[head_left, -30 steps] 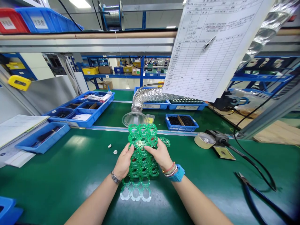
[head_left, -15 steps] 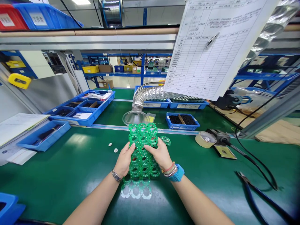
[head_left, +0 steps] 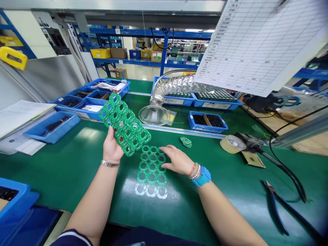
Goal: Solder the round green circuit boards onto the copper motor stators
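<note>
- In the head view, the person's left hand held up a raised green circuit-board panel, well off the worktop, slanted with its far end toward the divided blue tray.
- The left fingers were clamped on the panel's near edge, the thumb on the side I could see and the other fingertips hidden behind.
- A flat green circuit-board panel lay on the green worktop between the two hands, its ring shapes joined in rows and the nearest row shining almost white.
- The right hand was at that panel's right edge, holding nothing, thumb and fingers spread apart; whether the tips touched it, I couldn't tell.
- A metal-banded watch circled the left wrist, while bead bracelets and a blue watch sat on the right.
- Beyond the right hand lay a small green clump, and farther back stood a blue bin of black parts.
- The clear funnel hood on its foil duct hung beyond both panels.
- Off to the right were a tape roll and blue-handled pliers.
</note>
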The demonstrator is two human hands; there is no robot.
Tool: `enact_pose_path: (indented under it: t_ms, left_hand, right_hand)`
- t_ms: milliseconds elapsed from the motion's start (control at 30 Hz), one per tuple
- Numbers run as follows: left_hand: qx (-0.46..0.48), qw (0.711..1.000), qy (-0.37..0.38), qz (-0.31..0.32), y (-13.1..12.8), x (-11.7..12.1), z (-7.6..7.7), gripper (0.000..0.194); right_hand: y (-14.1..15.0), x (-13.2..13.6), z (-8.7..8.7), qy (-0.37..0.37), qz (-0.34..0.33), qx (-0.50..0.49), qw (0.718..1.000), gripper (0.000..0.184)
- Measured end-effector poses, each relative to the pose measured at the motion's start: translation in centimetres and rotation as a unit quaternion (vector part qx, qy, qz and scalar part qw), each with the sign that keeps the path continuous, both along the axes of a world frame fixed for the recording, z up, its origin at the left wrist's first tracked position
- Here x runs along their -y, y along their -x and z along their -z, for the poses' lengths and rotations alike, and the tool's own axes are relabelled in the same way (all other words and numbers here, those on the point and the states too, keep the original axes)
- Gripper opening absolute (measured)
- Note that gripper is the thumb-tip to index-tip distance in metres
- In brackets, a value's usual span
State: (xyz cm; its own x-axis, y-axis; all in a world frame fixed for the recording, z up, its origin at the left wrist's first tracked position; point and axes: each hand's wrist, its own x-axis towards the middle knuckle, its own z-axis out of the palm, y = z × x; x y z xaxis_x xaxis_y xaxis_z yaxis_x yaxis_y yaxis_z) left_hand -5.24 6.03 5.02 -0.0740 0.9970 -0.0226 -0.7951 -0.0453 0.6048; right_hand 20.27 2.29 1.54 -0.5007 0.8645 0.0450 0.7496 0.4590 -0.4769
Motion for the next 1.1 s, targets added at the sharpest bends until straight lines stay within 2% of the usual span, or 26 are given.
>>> enact_pose_path:
  t_ms: [100, 267, 433, 633, 1100]
  left_hand:
    - [-0.001, 1.000, 0.002, 0.004, -0.2, 0.1, 0.1, 0.030]
    - [0.018, 1.000, 0.001, 0.000, -0.3, 0.1, 0.0, 0.029]
    - [0.026, 1.000, 0.005, 0.006, -0.1, 0.2, 0.1, 0.027]
    - [0.037, 0.999, 0.013, -0.003, -0.1, 0.0, 0.3, 0.024]
    - [0.018, 1.000, 0.019, 0.006, -0.6, 0.2, 0.1, 0.027]
  right_hand:
    - [1.2, 0.7, 0.6, 0.010, -0.001, 0.063, 0.998, 0.078]
    - [3.1, 1.7, 1.5, 0.026, -0.006, 0.071, 0.997, 0.091]
    - [3.6, 1.7, 2.3, 0.057, -0.007, 0.092, 0.994, 0.092]
    - [3.6, 1.6, 2.1, 0.060, -0.008, 0.097, 0.993, 0.092]
    - [3.4, 1.4, 2.7, 0.027, -0.019, 0.084, 0.996, 0.089]
